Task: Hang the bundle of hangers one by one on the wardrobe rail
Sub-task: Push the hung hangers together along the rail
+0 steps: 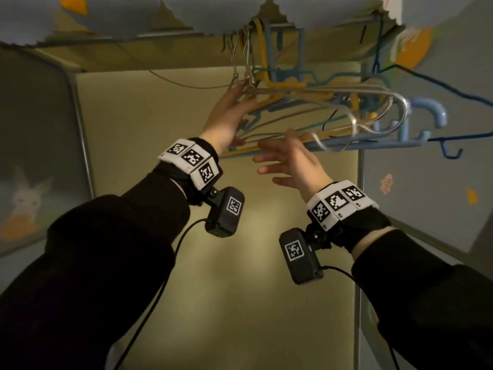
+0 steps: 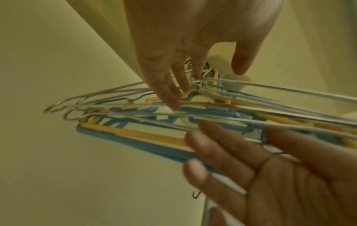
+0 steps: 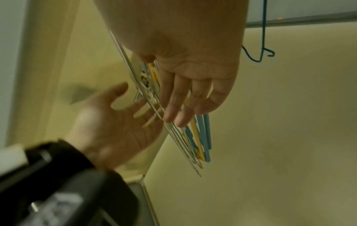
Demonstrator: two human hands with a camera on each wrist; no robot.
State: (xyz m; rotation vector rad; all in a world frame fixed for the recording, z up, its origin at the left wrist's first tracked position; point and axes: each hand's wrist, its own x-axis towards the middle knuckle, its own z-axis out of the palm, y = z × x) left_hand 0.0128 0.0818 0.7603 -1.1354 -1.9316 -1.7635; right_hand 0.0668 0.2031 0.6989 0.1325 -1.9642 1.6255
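Observation:
A bundle of hangers (image 1: 306, 102) in silver wire, yellow and light blue plastic hangs by its hooks from the wardrobe rail (image 1: 170, 33) overhead. My left hand (image 1: 234, 116) reaches up with straight fingers and touches the bundle near the necks, and the left wrist view shows its fingertips (image 2: 173, 104) lying on the hangers (image 2: 135, 134). Just under the lower bars, my right hand (image 1: 277, 153) is spread flat. In the right wrist view its straight fingers (image 3: 185, 107) lie against the side of the hangers (image 3: 199, 137). Neither hand grips anything.
A dark blue wire hanger (image 1: 432, 76) hangs apart on the right, beside a light blue plastic hook (image 1: 432, 110). Fabric walls and metal frame poles (image 1: 360, 169) close in on both sides. The beige back panel (image 1: 240, 263) lies behind my arms.

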